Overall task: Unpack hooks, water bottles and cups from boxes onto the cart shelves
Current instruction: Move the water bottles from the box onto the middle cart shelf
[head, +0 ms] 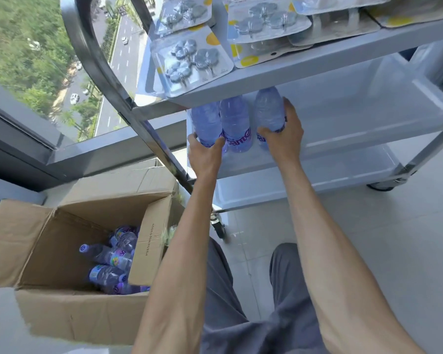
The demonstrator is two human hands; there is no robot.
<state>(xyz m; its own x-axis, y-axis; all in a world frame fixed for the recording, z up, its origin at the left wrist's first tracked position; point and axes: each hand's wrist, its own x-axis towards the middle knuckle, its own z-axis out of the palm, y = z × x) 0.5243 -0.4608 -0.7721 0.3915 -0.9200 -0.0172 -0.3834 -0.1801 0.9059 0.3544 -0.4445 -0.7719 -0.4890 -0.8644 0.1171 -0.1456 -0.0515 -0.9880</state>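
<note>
Three clear bluish water bottles lie side by side on the cart's middle shelf. My left hand grips the base of the leftmost bottle. My right hand holds the rightmost bottle, with its fingers curled round the lower part. The middle bottle lies between them, untouched. Several blister packs of metal hooks cover the top shelf. An open cardboard box at lower left holds several more bottles.
The cart's steel handle frame curves down on the left, close to my left forearm. A bottom shelf and a caster wheel sit below. A window with a sill runs along the left. Tiled floor lies to the right.
</note>
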